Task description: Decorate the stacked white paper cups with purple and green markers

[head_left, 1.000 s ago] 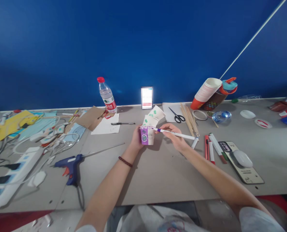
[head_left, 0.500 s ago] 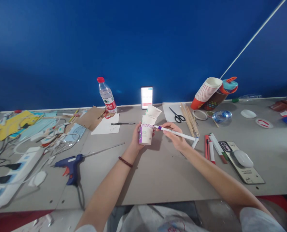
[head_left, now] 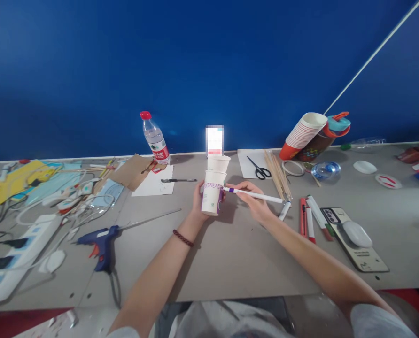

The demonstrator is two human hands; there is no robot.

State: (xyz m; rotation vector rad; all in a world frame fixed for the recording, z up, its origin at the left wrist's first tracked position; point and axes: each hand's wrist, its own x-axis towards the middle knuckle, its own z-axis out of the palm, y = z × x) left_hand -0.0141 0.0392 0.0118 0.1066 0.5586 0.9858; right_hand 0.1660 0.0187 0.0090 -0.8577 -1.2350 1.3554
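My left hand (head_left: pixel 198 202) is wrapped round a white paper cup (head_left: pixel 212 202) with purple scallops drawn near its rim and purple patches on its sides. Another white paper cup (head_left: pixel 219 163) rises behind and above it; whether the two are joined I cannot see. Between the fingers of my right hand (head_left: pixel 253 202) is a white marker pen (head_left: pixel 259 195) with a purple collar. Its tip is close to the right side of the patterned cup, just below the rim; contact cannot be made out. A white cap (head_left: pixel 284 211) lies by the pen's back end.
Left lie a blue glue gun (head_left: pixel 102 244), a power strip (head_left: pixel 22 258) and tangled cables. A water bottle (head_left: pixel 155 141) stands near the wall. Scissors (head_left: pixel 259 169), wooden sticks (head_left: pixel 278 173), stacked cups (head_left: pixel 304 134), markers (head_left: pixel 310 223) and a phone (head_left: pixel 353 239) are to the right.
The patterned cup has turned in my left hand, bringing another part of its side to face me, and stands more upright. My right hand with the marker has moved slightly down.
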